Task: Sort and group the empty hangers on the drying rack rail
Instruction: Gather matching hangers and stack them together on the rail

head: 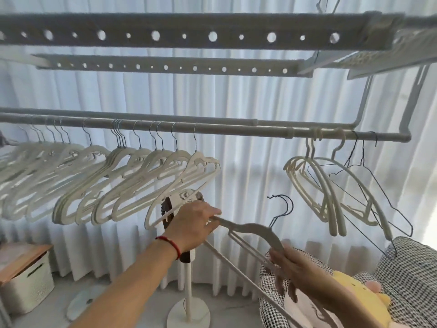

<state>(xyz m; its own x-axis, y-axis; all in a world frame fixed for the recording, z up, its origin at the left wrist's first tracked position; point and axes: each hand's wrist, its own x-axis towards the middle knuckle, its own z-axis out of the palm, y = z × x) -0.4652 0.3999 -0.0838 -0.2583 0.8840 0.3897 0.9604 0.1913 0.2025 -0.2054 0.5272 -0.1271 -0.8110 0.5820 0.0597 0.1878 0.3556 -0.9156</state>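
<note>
Both hands grip one white hanger (250, 229): left hand (194, 224) pinches its end, right hand (290, 263) clasps the other shoulder.

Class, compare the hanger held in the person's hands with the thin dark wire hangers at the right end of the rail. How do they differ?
The held hanger has a broad, flat white body; the wire hangers are thin dark outlines. The held hanger is off the rail, tilted between the left hand and right hand; the wire hangers hang hooked on the rail. Both kinds are empty and have hooks.
</note>
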